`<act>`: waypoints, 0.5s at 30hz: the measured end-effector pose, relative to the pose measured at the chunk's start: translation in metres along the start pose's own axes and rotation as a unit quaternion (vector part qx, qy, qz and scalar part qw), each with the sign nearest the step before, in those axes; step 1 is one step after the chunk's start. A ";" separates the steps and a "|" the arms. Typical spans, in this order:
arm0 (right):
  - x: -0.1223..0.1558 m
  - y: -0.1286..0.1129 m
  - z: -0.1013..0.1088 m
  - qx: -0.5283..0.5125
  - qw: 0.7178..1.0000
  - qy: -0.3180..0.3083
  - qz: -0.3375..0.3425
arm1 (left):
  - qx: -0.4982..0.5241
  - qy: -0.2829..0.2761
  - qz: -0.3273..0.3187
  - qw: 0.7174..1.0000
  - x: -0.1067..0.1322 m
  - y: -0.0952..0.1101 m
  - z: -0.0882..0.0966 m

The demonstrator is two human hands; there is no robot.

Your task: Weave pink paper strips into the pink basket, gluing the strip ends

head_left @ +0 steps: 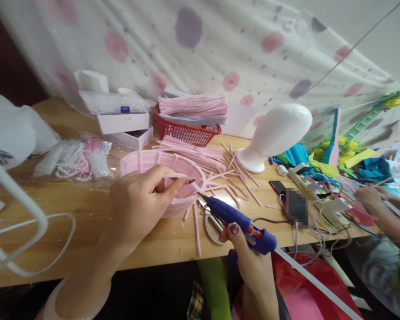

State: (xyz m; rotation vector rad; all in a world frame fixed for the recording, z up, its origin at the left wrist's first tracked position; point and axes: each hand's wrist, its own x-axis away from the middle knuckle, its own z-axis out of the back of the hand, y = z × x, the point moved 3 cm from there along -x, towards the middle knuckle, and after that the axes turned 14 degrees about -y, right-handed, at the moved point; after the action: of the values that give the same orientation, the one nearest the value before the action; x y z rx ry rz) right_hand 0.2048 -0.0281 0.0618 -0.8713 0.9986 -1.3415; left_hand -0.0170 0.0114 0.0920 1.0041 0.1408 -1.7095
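A round pink basket [183,205] built from pipe cleaners sits on the table in front of me. Over its near rim, my left hand [146,191] pinches a pink pipe cleaner [175,176] between thumb and fingers; the strip curves toward the rim's right side. My right hand [250,262] is wrapped around a blue glue gun [242,222], whose nozzle points at the right part of the basket rim. A long clear glue stick [315,280] sticks out of the gun's back. Scissors [214,229] lie under the gun, partly hidden.
Loose pink pipe cleaners [193,153] lie behind the basket. A red plastic basket [190,133] holds more bundles. A white foam head [276,133] stands at the back. Bagged beads [83,158] are at left; power strips [330,209] with cables and another person's hand [370,195] at right.
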 end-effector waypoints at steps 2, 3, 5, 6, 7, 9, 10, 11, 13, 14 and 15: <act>0.001 0.000 -0.001 -0.047 0.998 -0.002 -0.039 | 0.000 -0.003 0.000 1.000 0.001 0.000 0.000; 0.002 -0.001 -0.002 -0.055 0.997 -0.002 -0.045 | 0.000 -0.003 0.001 1.000 0.001 0.000 0.000; 0.003 -0.002 -0.002 -0.059 0.997 0.001 -0.045 | 0.000 -0.003 0.004 1.000 0.002 -0.001 -0.001; 0.003 -0.003 -0.001 -0.058 0.997 0.001 -0.045 | 0.000 -0.003 0.005 1.000 0.002 -0.001 -0.001; 0.003 -0.003 -0.001 -0.056 0.997 0.001 -0.045 | 0.001 -0.003 0.004 1.000 0.002 -0.001 -0.002; 0.004 -0.004 -0.001 -0.047 0.998 -0.004 -0.039 | 0.002 0.000 0.001 1.000 0.002 -0.001 -0.002; 0.004 -0.004 -0.001 -0.041 0.999 -0.005 -0.033 | 0.003 0.000 -0.001 1.000 0.001 -0.001 -0.002; 0.004 -0.004 -0.001 -0.036 0.999 -0.006 -0.027 | 0.004 0.001 -0.002 1.000 0.001 -0.001 -0.002; 0.004 -0.003 0.000 -0.032 0.999 -0.003 -0.016 | 0.005 0.000 -0.003 1.000 0.000 -0.001 -0.002; 0.005 -0.003 0.000 -0.032 0.999 -0.001 -0.014 | 0.005 -0.002 -0.004 1.000 0.000 0.000 -0.001; 0.005 -0.003 0.000 -0.031 0.999 0.001 -0.014 | 0.005 -0.002 -0.005 1.000 0.000 0.000 -0.001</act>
State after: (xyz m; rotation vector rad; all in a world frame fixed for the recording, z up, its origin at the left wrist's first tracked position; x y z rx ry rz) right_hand 0.2040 -0.0330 0.0641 -0.9337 1.0377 -1.3425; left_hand -0.0166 0.0121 0.0913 1.0096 0.1352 -1.7232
